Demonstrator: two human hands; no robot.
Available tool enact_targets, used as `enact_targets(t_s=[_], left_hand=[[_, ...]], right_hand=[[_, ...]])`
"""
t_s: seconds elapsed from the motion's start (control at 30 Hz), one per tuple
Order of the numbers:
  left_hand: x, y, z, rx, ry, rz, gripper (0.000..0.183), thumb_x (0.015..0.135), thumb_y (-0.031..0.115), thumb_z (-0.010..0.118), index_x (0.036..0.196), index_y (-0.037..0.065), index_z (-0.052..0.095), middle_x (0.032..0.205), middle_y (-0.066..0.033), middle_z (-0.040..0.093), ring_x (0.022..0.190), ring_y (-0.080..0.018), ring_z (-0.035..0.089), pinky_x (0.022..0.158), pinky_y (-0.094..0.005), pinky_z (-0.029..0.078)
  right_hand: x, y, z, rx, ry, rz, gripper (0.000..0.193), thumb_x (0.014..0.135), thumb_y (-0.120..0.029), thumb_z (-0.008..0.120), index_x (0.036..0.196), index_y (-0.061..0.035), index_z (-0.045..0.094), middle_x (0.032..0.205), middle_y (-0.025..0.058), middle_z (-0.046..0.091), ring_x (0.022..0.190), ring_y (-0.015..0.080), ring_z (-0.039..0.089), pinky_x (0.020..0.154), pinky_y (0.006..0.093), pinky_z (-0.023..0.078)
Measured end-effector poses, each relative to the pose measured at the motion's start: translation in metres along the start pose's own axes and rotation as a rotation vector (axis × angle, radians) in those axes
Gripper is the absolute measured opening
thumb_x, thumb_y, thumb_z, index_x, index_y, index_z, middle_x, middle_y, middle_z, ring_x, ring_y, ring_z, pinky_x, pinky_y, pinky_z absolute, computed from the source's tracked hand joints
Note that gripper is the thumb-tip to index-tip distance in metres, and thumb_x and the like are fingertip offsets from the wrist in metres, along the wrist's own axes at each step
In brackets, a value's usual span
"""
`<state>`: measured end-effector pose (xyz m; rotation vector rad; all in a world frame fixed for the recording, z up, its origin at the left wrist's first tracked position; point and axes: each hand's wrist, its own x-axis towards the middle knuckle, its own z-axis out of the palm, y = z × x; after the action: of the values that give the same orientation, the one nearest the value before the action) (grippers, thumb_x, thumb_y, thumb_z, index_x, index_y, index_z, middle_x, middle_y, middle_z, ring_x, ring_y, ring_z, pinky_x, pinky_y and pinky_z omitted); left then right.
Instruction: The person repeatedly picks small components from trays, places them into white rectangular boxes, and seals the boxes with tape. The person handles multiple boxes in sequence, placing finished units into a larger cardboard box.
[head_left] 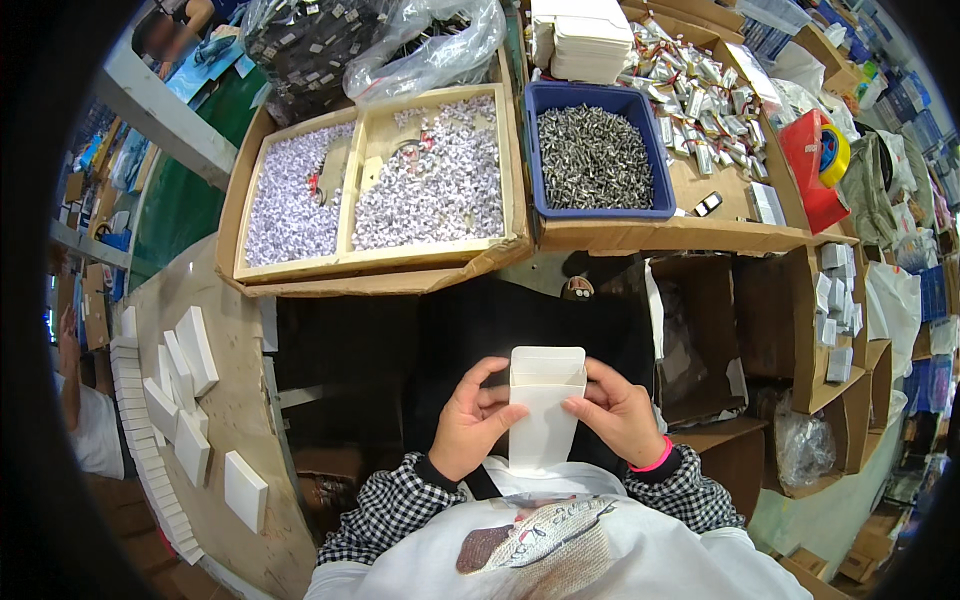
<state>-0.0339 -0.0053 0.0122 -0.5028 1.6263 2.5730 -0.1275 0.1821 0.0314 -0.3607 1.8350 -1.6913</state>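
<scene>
A small white cardboard box (pixel 542 432) is held upright in front of my body, its top open and one flap standing up at the far side. My left hand (pixel 468 420) grips its left edge, thumb on the front face and fingers bent behind. On the other edge, my right hand (pixel 622 418) holds it the same way, a pink band at the wrist. The inside of the box shows only as a pale slot at the top. Several closed white boxes (pixel 246 492) lie on the table (pixel 245 400) at my left.
Ahead stand a two-part wooden tray (pixel 350 205) of small white pieces and a blue bin (pixel 605 213) of metal parts. Right of them, a cardboard tray (pixel 700 188) holds silver wired pieces. White boxes line the left table's outer edge. Open cartons (pixel 700 400) stand at right.
</scene>
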Motion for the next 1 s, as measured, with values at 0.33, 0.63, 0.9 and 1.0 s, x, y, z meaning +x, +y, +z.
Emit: enact_targets(t_s=[0.33, 0.63, 0.9, 1.0], left_hand=[[-0.003, -0.021, 0.000, 0.136, -0.014, 0.291, 0.049, 0.086, -0.002, 0.063, 0.131, 0.008, 0.047, 0.115, -0.0117, 0.062, 0.104, -0.0167, 0.060, 0.089, -0.0292, 0.050], [-0.002, 0.012, -0.001, 0.581, -0.106, 0.157, 0.029, 0.088, 0.007, 0.063, 0.116, 0.003, 0.057, 0.099, -0.0080, 0.064, 0.084, -0.0127, 0.063, 0.075, -0.0246, 0.052], [0.003, 0.007, 0.010, 0.223, 0.069, 0.085, 0.011, 0.089, 0.005, 0.062, 0.099, 0.003, 0.060, 0.090, -0.0030, 0.063, 0.078, -0.0079, 0.060, 0.070, -0.0206, 0.049], [0.006, 0.008, 0.012, 0.131, 0.081, 0.098, 0.009, 0.088, 0.002, 0.062, 0.096, 0.001, 0.059, 0.092, -0.0028, 0.062, 0.082, -0.0074, 0.059, 0.073, -0.0209, 0.049]], right_hand=[[-0.016, 0.027, 0.015, 0.079, 0.156, -0.269, 0.043, 0.085, -0.002, 0.066, 0.124, 0.0006, 0.048, 0.099, 0.0128, 0.068, 0.086, 0.0120, 0.065, 0.076, 0.0253, 0.053], [-0.018, 0.028, 0.004, -0.085, 0.095, -0.191, 0.024, 0.084, -0.003, 0.067, 0.107, 0.0025, 0.061, 0.092, 0.0101, 0.067, 0.078, 0.0128, 0.066, 0.071, 0.0241, 0.053], [-0.011, 0.024, 0.005, -0.100, 0.068, -0.187, 0.018, 0.087, -0.005, 0.063, 0.104, 0.0015, 0.062, 0.085, 0.0051, 0.065, 0.075, 0.0085, 0.061, 0.067, 0.0212, 0.050], [-0.011, 0.019, 0.009, 0.091, 0.066, -0.168, 0.025, 0.089, -0.005, 0.061, 0.113, -0.0003, 0.057, 0.092, 0.0054, 0.065, 0.083, 0.0071, 0.060, 0.071, 0.0209, 0.049]])
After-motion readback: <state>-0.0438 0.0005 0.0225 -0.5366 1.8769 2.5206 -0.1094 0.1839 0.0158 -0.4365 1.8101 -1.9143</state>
